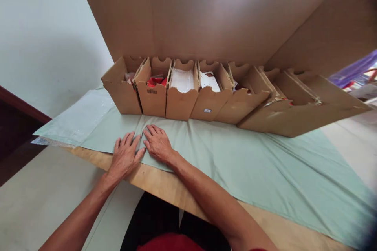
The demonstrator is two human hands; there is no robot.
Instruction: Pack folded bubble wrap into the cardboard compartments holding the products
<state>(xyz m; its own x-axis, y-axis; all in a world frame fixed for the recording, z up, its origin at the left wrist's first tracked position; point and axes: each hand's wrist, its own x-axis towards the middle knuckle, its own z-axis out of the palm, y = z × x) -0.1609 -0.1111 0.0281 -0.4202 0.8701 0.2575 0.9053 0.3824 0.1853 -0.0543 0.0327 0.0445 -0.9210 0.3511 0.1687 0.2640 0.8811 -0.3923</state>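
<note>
My left hand (pixel 125 155) and my right hand (pixel 158 142) lie flat side by side, fingers stretched out, palms down on a pale green cloth (pixel 235 160) that covers a wooden table (pixel 165 188). Neither hand holds anything. Just beyond the fingertips stands a row of several open brown cardboard bins (pixel 179 94). One bin holds red items (pixel 156 81), another white sheets (pixel 182 80), and another a white card (pixel 209 81).
A tall cardboard panel (pixel 206 19) rises behind the bins and folds forward at the right. A white wall (pixel 44 39) lies to the left. The table's near edge runs diagonally below my wrists. Purple and red objects (pixel 357 74) show at the far right.
</note>
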